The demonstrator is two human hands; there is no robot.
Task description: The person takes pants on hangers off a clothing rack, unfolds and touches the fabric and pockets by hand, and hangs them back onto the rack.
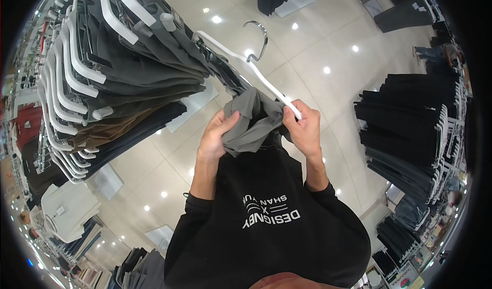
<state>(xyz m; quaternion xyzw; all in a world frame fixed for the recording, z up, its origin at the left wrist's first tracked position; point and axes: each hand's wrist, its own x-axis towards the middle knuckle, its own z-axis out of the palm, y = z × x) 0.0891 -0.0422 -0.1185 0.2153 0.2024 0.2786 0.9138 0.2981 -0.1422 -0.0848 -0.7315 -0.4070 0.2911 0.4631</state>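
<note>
In front of my black top, my left hand [219, 130] grips the left side of a bunched grey garment [247, 127], its thumb lying over the cloth. My right hand [306, 127] is closed on the lower right end of a white hanger [270, 87], with the garment's right edge against its fingers. The hanger slants from upper left to lower right, its metal hook [265, 36] pointing up and holding on to nothing. Part of the garment's far side is hidden behind its folds.
Grey and brown clothes [148, 58] hang in a dense row on white hangers at the left. Black trousers [402, 120] hang on a rack at the right. A white garment [69, 212] is at the lower left. Pale tiled floor [328, 71] lies between the racks. A person [446, 53] stands far right.
</note>
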